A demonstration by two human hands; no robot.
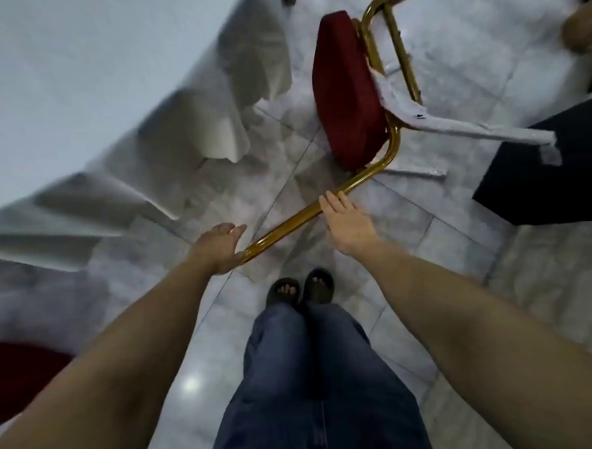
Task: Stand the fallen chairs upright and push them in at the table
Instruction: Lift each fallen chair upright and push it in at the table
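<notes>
A fallen chair lies on its side on the marble floor, its red seat cushion (pixel 346 94) standing on edge and its gold metal frame (pixel 364 174) running down toward me. Two of its legs are wrapped in pale plastic (pixel 471 132). My left hand (pixel 220 249) lies palm down over the lower end of the gold backrest bar, which vanishes under the palm. My right hand (pixel 346 221) rests straight fingers on the same bar further up. The table (pixel 57 82) with its white cloth fills the upper left, the cloth hanging in folds to the floor.
A black draped object (pixel 542 177) stands at the right, close to the chair's wrapped legs. Part of another red cushion (pixel 14 376) shows at the lower left edge. My feet in dark sandals (pixel 301 287) stand just behind the bar.
</notes>
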